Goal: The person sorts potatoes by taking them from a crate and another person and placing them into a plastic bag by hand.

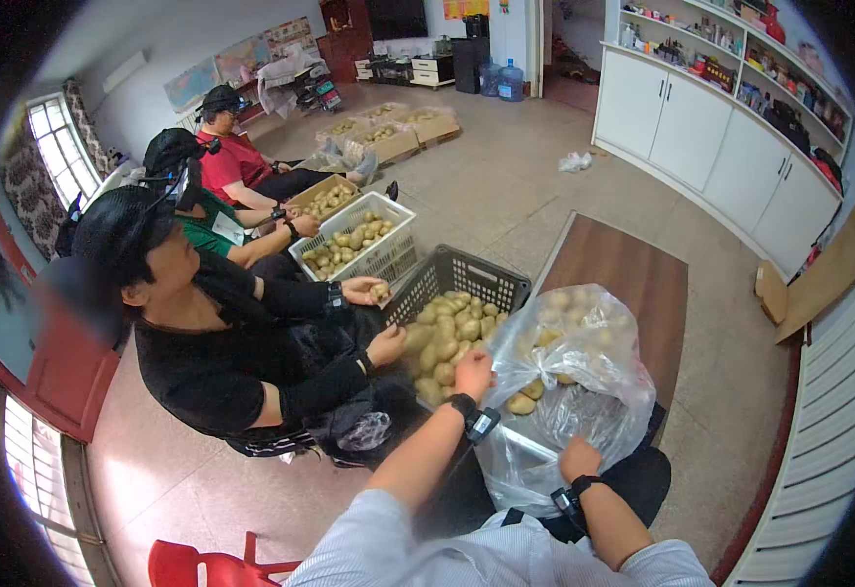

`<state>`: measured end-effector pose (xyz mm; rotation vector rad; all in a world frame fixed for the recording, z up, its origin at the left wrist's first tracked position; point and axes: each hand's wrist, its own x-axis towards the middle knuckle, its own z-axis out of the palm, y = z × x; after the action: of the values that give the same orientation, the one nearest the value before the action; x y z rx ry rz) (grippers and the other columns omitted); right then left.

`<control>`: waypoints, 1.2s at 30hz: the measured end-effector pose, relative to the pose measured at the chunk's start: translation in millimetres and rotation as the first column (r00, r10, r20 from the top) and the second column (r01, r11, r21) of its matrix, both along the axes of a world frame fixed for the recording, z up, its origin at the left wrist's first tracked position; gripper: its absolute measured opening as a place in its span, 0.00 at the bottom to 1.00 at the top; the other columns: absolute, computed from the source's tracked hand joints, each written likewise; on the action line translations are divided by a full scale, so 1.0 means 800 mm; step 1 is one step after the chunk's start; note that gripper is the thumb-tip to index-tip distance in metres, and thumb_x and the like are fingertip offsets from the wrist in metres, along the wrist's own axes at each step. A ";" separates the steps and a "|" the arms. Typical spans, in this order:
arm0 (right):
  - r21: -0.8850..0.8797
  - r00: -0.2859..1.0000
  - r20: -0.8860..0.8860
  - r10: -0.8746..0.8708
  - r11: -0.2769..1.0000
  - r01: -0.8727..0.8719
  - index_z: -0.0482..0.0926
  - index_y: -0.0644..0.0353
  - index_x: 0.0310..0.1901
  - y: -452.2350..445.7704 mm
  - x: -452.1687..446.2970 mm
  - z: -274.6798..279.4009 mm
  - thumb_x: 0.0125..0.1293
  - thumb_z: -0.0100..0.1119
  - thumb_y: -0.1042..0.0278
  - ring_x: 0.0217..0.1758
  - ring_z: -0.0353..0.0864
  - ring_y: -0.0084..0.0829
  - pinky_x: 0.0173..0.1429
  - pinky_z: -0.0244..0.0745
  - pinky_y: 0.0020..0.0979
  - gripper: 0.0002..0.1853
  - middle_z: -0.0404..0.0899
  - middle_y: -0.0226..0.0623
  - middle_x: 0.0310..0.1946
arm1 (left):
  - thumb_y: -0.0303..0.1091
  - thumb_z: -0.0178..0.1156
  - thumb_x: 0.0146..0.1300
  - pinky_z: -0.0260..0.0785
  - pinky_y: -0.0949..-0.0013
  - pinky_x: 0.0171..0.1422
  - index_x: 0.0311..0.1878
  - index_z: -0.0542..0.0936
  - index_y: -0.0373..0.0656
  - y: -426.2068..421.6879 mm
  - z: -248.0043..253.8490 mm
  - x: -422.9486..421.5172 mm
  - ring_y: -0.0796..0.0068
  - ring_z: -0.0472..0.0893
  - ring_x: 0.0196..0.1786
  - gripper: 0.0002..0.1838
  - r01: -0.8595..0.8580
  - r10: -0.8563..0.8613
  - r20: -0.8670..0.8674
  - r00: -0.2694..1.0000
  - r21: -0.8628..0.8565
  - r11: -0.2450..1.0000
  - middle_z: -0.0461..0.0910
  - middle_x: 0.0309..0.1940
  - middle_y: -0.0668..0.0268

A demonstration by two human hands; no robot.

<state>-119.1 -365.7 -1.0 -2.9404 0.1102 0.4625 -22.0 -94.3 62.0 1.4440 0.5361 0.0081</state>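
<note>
A clear plastic bag (594, 377) stands open in front of me, with several potatoes (522, 402) inside. My left hand (473, 378) is closed at the bag's left edge, beside the dark crate, and appears to pinch the plastic. Lower down, my right hand (579, 458) is closed on the bag's near right rim. Bunched film hides part of the bag's inside. To the left, a dark plastic crate (491, 269) holds many potatoes (447, 338).
A person in black (222, 342) sits close on my left, holding a potato (380, 292) over the crate. Two more people sit beyond, by a white crate (388, 256) and a cardboard box (335, 184). A brown table (633, 264) is behind the bag; a red chair (193, 563) stands lower left.
</note>
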 end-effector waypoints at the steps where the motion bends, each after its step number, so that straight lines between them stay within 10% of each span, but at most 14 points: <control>1: -0.001 1.000 0.001 0.000 1.000 0.000 0.78 0.65 0.43 -0.001 0.002 -0.004 0.55 0.59 0.60 0.42 0.82 0.47 0.46 0.77 0.43 0.18 0.80 0.53 0.39 | 0.36 0.52 0.65 0.76 0.69 0.32 0.49 0.72 0.34 -0.001 0.002 -0.001 0.68 0.81 0.34 0.15 0.000 0.000 0.001 1.000 -0.001 1.000 0.78 0.38 0.57; 9: -0.010 0.974 -0.038 0.222 0.975 -0.223 0.82 0.59 0.32 -0.005 -0.009 0.006 0.56 0.52 0.64 0.38 0.83 0.47 0.41 0.77 0.47 0.11 0.82 0.46 0.34 | 0.36 0.51 0.63 0.73 0.70 0.25 0.36 0.78 0.37 -0.013 -0.060 -0.009 0.71 0.79 0.23 0.12 0.471 -0.480 -0.025 0.877 -0.159 0.868 0.80 0.27 0.61; 20: 0.076 0.952 -0.164 0.257 0.966 -0.248 0.83 0.63 0.34 -0.008 -0.013 0.022 0.55 0.50 0.66 0.40 0.82 0.51 0.45 0.76 0.48 0.14 0.82 0.51 0.35 | 0.43 0.56 0.60 0.73 0.70 0.28 0.40 0.79 0.40 -0.021 -0.039 -0.013 0.74 0.79 0.30 0.15 0.747 -0.724 -0.215 0.656 0.319 0.583 0.79 0.30 0.65; 25: 0.043 0.913 -0.210 0.349 0.936 -0.348 0.83 0.62 0.35 -0.007 -0.021 0.031 0.55 0.49 0.66 0.40 0.82 0.50 0.45 0.77 0.48 0.14 0.82 0.51 0.37 | 0.44 0.57 0.58 0.73 0.65 0.39 0.42 0.79 0.37 -0.019 -0.043 -0.009 0.67 0.80 0.32 0.18 0.640 -0.664 -0.224 0.713 0.594 0.487 0.81 0.31 0.59; 27: 0.011 0.888 -0.328 0.322 0.941 -0.338 0.84 0.61 0.38 -0.008 -0.023 0.041 0.56 0.49 0.67 0.45 0.83 0.47 0.46 0.77 0.45 0.14 0.82 0.49 0.42 | 0.41 0.55 0.55 0.70 0.58 0.54 0.44 0.80 0.34 -0.022 -0.036 -0.009 0.49 0.79 0.47 0.20 0.531 -0.511 -0.216 0.832 0.576 0.621 0.80 0.42 0.45; 31: 0.043 0.875 -0.304 0.376 0.923 -0.381 0.82 0.62 0.36 -0.010 -0.020 0.058 0.57 0.53 0.60 0.40 0.82 0.50 0.43 0.77 0.46 0.15 0.83 0.49 0.36 | 0.40 0.55 0.56 0.69 0.59 0.56 0.47 0.79 0.35 -0.018 -0.019 -0.002 0.50 0.79 0.49 0.21 0.405 -0.448 -0.089 0.890 0.608 0.683 0.80 0.43 0.45; 36: 0.284 0.920 0.086 0.383 0.875 -0.391 0.75 0.61 0.47 0.007 0.035 0.090 0.57 0.59 0.50 0.48 0.79 0.47 0.51 0.74 0.42 0.24 0.80 0.49 0.42 | 0.39 0.56 0.57 0.68 0.60 0.57 0.45 0.79 0.35 -0.008 -0.023 0.013 0.50 0.78 0.50 0.18 0.295 -0.425 0.072 0.902 0.615 0.731 0.80 0.43 0.47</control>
<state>-90.8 -360.5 70.9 -2.6615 -0.5189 0.4433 -11.4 -100.7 43.8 2.1239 0.0511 0.0170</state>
